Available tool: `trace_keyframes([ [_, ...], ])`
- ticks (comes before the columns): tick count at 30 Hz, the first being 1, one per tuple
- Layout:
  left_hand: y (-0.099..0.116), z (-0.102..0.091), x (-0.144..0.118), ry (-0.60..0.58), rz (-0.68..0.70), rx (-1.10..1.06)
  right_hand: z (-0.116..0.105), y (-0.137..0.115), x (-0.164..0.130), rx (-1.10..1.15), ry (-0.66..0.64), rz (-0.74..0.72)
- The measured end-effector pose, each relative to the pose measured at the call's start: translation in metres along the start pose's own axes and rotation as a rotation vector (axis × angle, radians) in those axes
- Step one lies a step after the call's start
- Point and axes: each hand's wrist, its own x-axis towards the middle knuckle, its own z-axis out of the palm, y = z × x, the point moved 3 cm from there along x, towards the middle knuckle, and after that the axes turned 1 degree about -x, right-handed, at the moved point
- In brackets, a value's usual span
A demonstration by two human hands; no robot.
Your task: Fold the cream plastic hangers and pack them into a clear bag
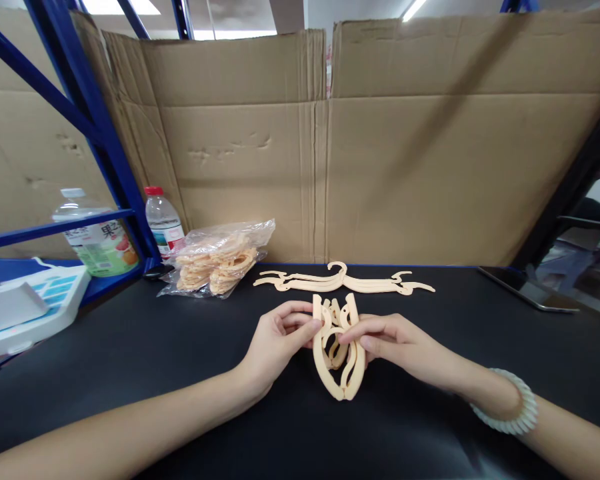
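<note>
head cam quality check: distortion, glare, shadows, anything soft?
Head view: wide-angle bowing, the blue rack post leans and the cardboard wall curves; ceiling lights blow out at the top edge; a broad diagonal shadow crosses the cardboard; the black table shows only soft sheen. Left hand, right hand and the folded wooden hanger are sharp; the bottles' labels at left are too soft to read.

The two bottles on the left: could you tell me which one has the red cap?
The smaller bottle, standing beside the plastic bag by the cardboard wall, has the red cap. The larger bottle, farther left behind the blue bar, has a pale cap and a green label.
</note>
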Motion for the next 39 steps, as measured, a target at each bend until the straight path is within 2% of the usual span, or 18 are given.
trace_keyframes([
  [7, 0.001, -0.001, -0.001, -0.012, 0.167, 0.033, -0.005, 0.008, -0.001, -0.042, 0.024, -0.006],
  [12, 0.004, 0.003, -0.007, -0.155, 0.251, 0.170, 0.001, -0.001, -0.002, -0.096, 0.024, -0.031],
  [17, 0.002, 0.004, -0.007, -0.196, 0.208, 0.170, 0.008, -0.015, -0.004, -0.070, -0.033, -0.084],
  [21, 0.001, 0.004, -0.004, -0.142, 0.133, 0.168, 0.008, -0.018, -0.004, -0.084, -0.010, -0.094],
  [24, 0.000, 0.005, -0.004, -0.126, 0.094, 0.165, 0.010, -0.019, -0.004, -0.035, -0.044, -0.081],
  [29, -0.002, 0.005, -0.004, -0.141, 0.106, 0.168, 0.013, -0.018, -0.006, -0.020, -0.100, -0.072],
  [33, -0.002, 0.003, -0.003, -0.109, 0.137, 0.170, 0.008, -0.015, -0.007, -0.093, -0.062, -0.096],
  [39, -0.001, 0.004, -0.001, -0.074, 0.089, 0.136, 0.004, -0.014, -0.007, -0.132, -0.002, -0.115],
])
